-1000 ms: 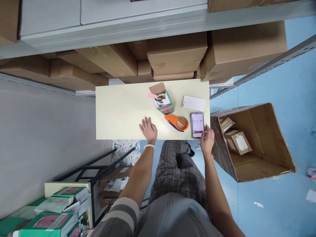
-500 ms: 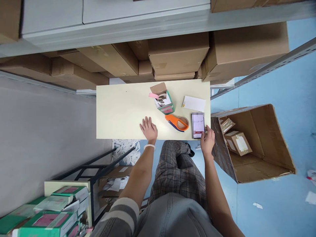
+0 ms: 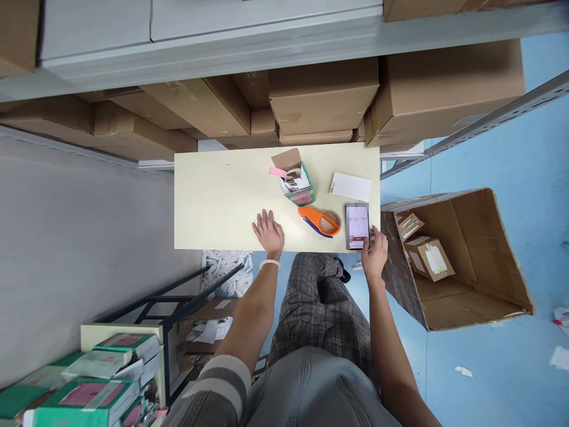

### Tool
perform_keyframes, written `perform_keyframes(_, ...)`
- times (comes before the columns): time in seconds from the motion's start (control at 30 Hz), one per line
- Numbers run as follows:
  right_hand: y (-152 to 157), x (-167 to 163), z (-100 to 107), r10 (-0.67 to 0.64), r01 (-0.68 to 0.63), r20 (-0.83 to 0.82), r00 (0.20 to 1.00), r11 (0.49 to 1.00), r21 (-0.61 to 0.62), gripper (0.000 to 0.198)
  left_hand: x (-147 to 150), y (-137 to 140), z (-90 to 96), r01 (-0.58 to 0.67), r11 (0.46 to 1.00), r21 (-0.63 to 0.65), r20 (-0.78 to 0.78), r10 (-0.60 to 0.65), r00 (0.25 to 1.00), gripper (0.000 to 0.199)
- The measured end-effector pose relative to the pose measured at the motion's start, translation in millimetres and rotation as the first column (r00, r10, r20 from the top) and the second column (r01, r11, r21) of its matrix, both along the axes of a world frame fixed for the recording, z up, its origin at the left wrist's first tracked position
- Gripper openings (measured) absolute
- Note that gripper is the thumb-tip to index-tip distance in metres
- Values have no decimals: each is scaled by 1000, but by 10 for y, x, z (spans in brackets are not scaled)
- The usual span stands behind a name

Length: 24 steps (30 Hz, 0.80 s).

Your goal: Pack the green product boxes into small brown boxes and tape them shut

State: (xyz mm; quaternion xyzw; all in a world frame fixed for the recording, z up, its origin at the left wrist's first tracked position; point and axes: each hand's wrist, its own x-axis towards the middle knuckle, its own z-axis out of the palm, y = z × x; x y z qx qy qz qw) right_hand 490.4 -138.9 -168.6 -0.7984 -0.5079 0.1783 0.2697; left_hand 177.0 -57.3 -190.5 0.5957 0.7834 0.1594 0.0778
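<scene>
My left hand (image 3: 270, 232) lies flat on the pale table (image 3: 204, 201) near its front edge, fingers spread, holding nothing. At the front right corner, my right hand (image 3: 376, 252) rests at the table edge, its thumb on the lower right of a phone (image 3: 357, 222). The phone lies face up with its screen lit; the other fingers reach over the table's side edge. Between my hands is an orange tape dispenser (image 3: 317, 220) with a roll of brown tape. Behind it stands an opened green box (image 3: 302, 194) with small items inside. A white card or slip (image 3: 351, 187) lies behind the phone.
Cardboard boxes (image 3: 322, 104) fill the shelf behind the table. On the floor at right sits a large open carton (image 3: 471, 267) holding a small taped box (image 3: 429, 259). Green boxes (image 3: 84, 394) are piled at lower left, beside a dark metal frame (image 3: 178, 308).
My hands and the things on the table keep their places. The whole view has shifted very slightly.
</scene>
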Motion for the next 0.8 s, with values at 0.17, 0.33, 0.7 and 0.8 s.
perform_keyframes(0.17,9,-8,19,5,-5,12,1000,1000,5,49,6,6,34,-1,1000,-22,21,1,1000,51)
perform_keyframes(0.33,17,-10,34,1,-1,10,1000,1000,-2,49,3,5,25,0,1000,-26,16,1,1000,51)
perform_keyframes(0.7,22,-26,40,-6,6,11,1000,1000,9,48,1,5,18,10,1000,-12,3,-10,1000,51)
perform_keyframes(0.8,22,-31,43,-4,3,11,1000,1000,4,48,3,6,26,3,1000,-17,5,-3,1000,50)
